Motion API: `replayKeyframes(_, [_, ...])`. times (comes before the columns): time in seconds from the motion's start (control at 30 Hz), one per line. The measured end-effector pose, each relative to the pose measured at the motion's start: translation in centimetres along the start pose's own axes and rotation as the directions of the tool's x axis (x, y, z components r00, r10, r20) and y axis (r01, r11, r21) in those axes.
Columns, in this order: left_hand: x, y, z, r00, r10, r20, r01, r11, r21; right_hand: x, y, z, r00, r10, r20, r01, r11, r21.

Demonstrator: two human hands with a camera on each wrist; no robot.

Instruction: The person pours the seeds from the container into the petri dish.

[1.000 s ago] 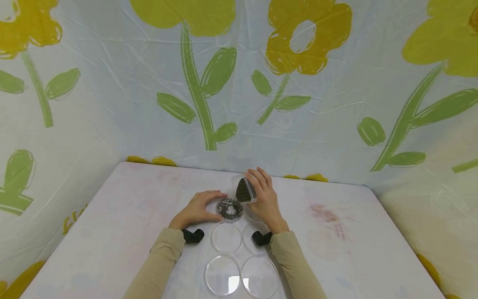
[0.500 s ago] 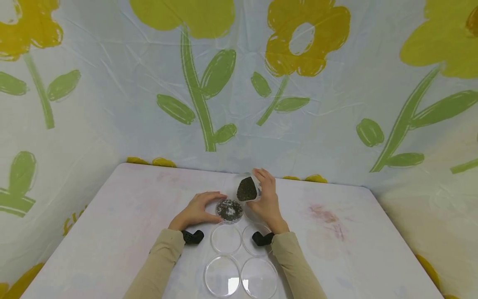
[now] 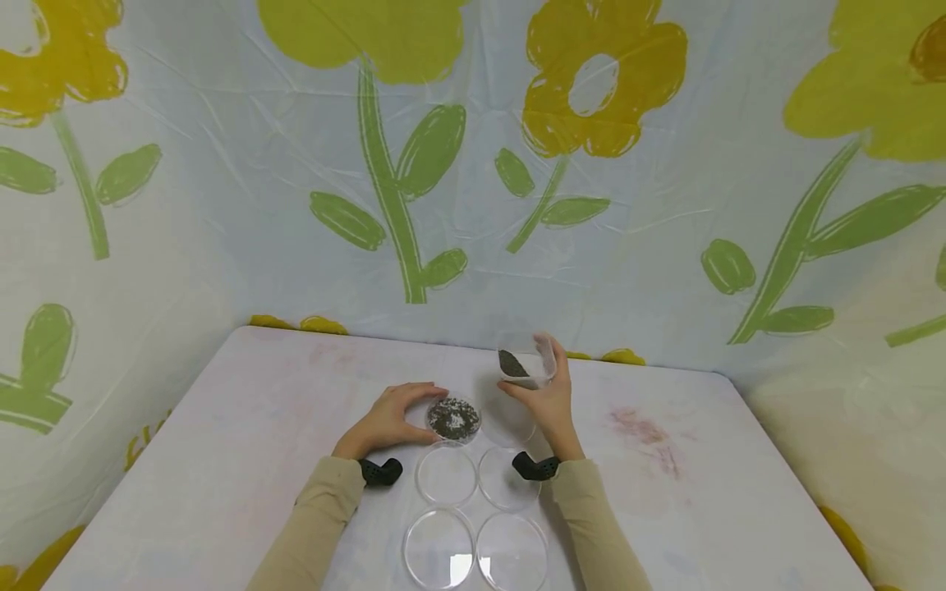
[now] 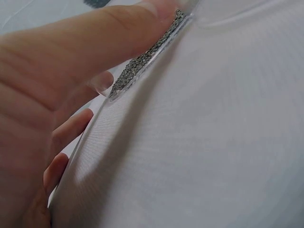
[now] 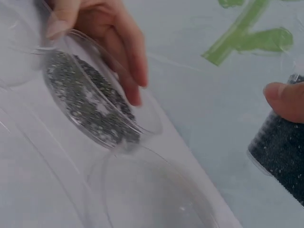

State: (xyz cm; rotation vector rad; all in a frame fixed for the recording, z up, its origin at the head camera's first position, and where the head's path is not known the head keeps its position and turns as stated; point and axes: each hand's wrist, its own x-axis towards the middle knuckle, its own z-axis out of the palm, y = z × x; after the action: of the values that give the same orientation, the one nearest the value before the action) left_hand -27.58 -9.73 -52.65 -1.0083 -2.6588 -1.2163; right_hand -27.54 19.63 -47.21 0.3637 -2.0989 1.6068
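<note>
A round clear petri dish holds dark granules, with a pale bare patch near its middle. My left hand grips it at the rim, thumb on the near side and fingers on the far side; the left wrist view shows the thumb against the dish wall. To the right, my right hand holds a clear plastic container above the table. Dark granules lie towards its left side. In the right wrist view only the thumb and part of this container show.
Several clear petri dishes stand in two columns: one beside the filled dish, two nearer me, and two more in front. The pale table meets a flower-printed cloth at the back.
My right hand has moved right, taking the container away from above the filled dish. The container has turned back from its tilt towards the dish. My left hand keeps its place.
</note>
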Motion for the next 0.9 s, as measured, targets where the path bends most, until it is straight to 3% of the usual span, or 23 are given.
replayKeyframes(0.17, [-0.1, -0.1, 0.1, 1.000, 0.011, -0.006, -0.011, 1.000, 0.000, 0.0, -1.1, -2.0, 0.991, 0.133, 0.014, -0.134, 0.986, 0.100])
replayKeyframes(0.37, [0.0, 0.0, 0.0, 1.000, 0.021, -0.016, -0.021, 1.000, 0.000, 0.0, 0.0, -4.4, 0.969, 0.245, 0.017, -0.245, 0.965, 0.095])
replayKeyframes(0.5, [0.1, -0.1, -0.1, 1.000, 0.019, -0.013, -0.019, 1.000, 0.001, -0.1, 2.0, -5.2, 0.952, 0.307, -0.001, -0.306, 0.949, 0.081])
replayKeyframes(0.67, [0.1, -0.2, 0.0, 1.000, 0.017, -0.003, -0.017, 1.000, 0.005, -0.3, 4.6, -5.5, 0.934, 0.354, -0.057, -0.351, 0.935, 0.060])
replayKeyframes(0.9, [0.0, -0.3, 0.1, 1.000, 0.016, -0.003, -0.016, 1.000, 0.007, -0.6, 5.3, -5.9, 0.933, 0.353, -0.067, -0.346, 0.933, 0.094])
